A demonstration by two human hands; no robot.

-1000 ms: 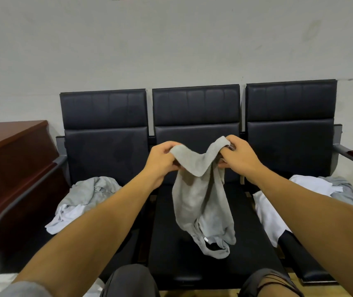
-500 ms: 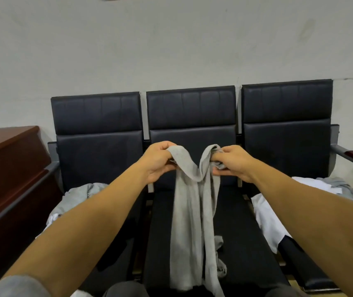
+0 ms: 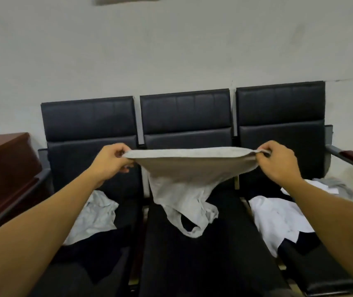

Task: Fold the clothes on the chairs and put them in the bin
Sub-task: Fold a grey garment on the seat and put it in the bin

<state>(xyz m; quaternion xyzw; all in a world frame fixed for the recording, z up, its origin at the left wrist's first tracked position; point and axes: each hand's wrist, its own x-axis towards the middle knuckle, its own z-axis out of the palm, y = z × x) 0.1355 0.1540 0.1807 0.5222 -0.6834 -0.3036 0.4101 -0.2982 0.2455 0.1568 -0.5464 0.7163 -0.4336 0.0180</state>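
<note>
Item: grey garment (image 3: 184, 181), stretched between my hands over the middle chair (image 3: 192, 254), lower end dangling crumpled. Left hand (image 3: 111, 160) pinches its left top corner; right hand (image 3: 278, 161) pinches the right. Pale clothes (image 3: 94, 217) on the left chair's seat; white clothes (image 3: 278, 219) on the right chair's front edge.

Brown wooden cabinet (image 3: 2, 168): cut off by the left edge.
Grey cloth pile (image 3: 340, 187): blurred at right, kind unclear.
Black padded middle chair (image 3: 184, 116): seat front cut off at bottom.
</note>
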